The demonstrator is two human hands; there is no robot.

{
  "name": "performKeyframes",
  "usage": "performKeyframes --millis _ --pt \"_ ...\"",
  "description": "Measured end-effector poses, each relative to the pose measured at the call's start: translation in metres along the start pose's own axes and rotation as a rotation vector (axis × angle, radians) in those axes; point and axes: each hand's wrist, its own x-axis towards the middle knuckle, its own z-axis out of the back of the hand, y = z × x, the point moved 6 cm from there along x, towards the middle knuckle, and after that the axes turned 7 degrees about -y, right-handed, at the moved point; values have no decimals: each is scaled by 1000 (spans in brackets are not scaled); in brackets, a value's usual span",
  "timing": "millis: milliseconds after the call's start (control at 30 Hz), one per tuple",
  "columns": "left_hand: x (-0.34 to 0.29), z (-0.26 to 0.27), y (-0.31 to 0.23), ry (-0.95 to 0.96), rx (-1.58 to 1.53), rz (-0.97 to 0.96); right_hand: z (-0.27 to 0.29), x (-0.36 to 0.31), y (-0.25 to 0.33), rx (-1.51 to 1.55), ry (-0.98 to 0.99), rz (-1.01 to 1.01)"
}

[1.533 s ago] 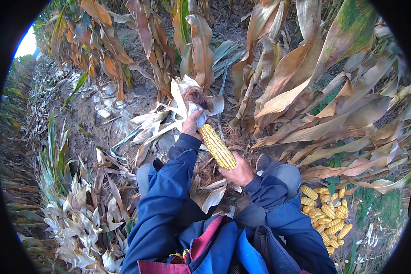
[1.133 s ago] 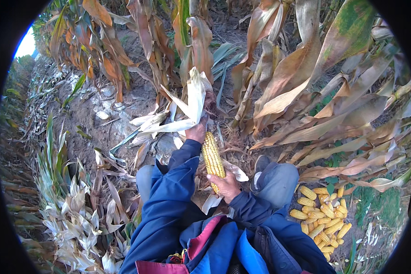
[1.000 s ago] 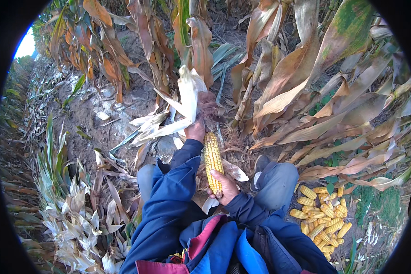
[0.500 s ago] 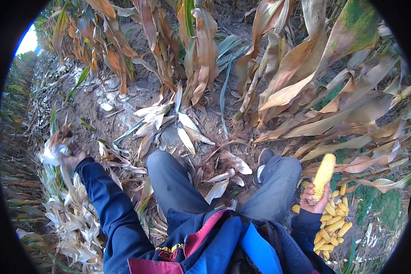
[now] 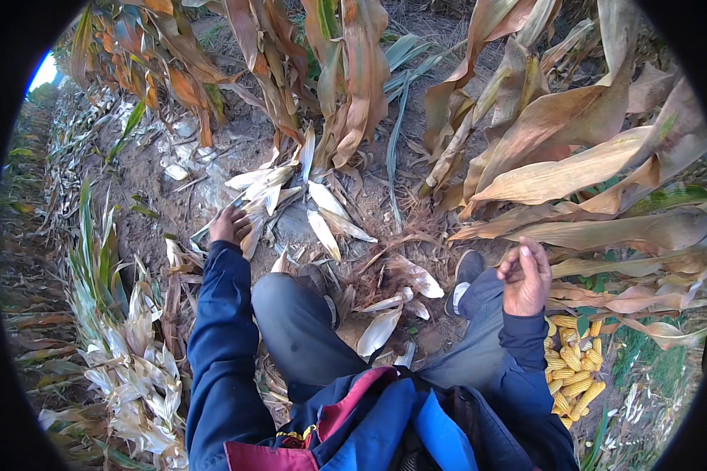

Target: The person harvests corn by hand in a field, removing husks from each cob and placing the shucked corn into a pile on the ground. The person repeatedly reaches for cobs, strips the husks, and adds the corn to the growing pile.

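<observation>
The head view shows a loose heap of bare yellow corn cobs (image 5: 577, 381) on the ground at the lower right of the frame, partly hidden behind the right sleeve. Just above its upper left edge, the right hand (image 5: 525, 279) is raised with palm showing and fingers half curled around nothing. The left hand (image 5: 229, 225), left of centre, is seen from its back; its fingers look relaxed and loosely bent, with nothing visible in them. It is just beside a scatter of pale, papery husks (image 5: 322, 235) near the centre; whether a fingertip touches one, I cannot tell.

At the lower left, a larger mound of cream-coloured dry husks (image 5: 137, 385) faces the cobs across the frame. The layout seems deliberate: grain to one side, wrappings to the other, each apparently within reach of the nearer arm. The knees in grey trousers (image 5: 298, 330) are parted, probably for a steady posture with working room between; there lie husk scraps (image 5: 379, 331) and tangled reddish-brown silk (image 5: 369, 275). Standing corn plants with long brown leaves (image 5: 558, 149) crowd the top and upper right.
</observation>
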Motion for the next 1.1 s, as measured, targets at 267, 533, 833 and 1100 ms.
performKeyframes --millis 267,533,833,1100 --pt "38 -236 79 631 1702 -973 -55 43 -79 -252 122 -204" --pt "116 -252 211 580 1974 -907 -55 69 -93 -387 53 -381" --pt "119 -222 248 588 2156 -1141 -63 81 -99 -449 129 -433" --pt "82 -205 264 874 2117 -1132 -61 67 -96 -433 117 -431"
